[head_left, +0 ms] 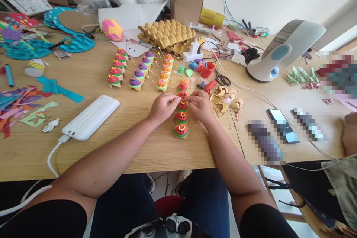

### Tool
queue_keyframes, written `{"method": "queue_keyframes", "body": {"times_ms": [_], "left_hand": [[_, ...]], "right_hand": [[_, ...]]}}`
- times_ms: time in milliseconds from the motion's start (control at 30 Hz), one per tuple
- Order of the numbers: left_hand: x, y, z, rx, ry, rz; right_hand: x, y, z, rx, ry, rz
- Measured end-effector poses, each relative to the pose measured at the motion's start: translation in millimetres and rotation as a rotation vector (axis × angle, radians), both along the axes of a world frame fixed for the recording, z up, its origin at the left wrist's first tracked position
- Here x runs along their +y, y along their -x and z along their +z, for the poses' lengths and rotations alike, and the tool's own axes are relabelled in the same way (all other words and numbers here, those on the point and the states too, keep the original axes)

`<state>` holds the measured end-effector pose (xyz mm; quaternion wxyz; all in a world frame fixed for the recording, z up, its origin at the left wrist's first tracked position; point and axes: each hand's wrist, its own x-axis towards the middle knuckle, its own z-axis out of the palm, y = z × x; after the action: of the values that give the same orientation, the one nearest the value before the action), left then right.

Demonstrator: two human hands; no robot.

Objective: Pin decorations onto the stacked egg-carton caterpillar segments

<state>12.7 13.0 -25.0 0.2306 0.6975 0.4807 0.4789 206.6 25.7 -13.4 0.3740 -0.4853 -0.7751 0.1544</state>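
My left hand and my right hand meet fingertip to fingertip above a row of red clay-covered egg-carton cups. Both are closed in a pinch, and whatever lies between the fingertips is too small to make out. The nearest cup in the row has a green lower band, a drawn smiling face and a yellow ring on top. Another red cup behind it looks alike. My fingers partly cover the cups in the middle of the row, and a red cup shows beyond them.
Behind stand rows of red, purple and orange cups, several with pins. Torn carton pieces, scissors and a red cup-shaped container lie right. A power bank, fan and phone flank my arms.
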Motion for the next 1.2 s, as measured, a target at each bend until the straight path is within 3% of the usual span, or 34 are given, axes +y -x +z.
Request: {"method": "queue_keyframes", "body": {"times_ms": [633, 767, 933, 1067, 1200], "left_hand": [[0.7, 0.5, 0.8, -0.046, 0.051, 0.011], [1.3, -0.3, 0.2, -0.144, 0.105, 0.033], [3.5, 0.5, -0.5, -0.221, 0.108, 0.118], [3.7, 1.3, -0.1, -0.175, 0.091, 0.112], [3.5, 1.1, -0.9, -0.16, 0.072, 0.096]], "right_hand": [[0.8, -1.6, 2.9, -0.002, -0.05, 0.004], [4.1, -5.4, 6.9, 0.129, -0.055, -0.112], [10.3, -18.5, 8.8, 0.292, -0.126, -0.384], [16.0, -31.6, 8.0, 0.279, -0.195, -0.534], [18.3, -39.2, 11.2, 0.174, -0.15, -0.551]]}}
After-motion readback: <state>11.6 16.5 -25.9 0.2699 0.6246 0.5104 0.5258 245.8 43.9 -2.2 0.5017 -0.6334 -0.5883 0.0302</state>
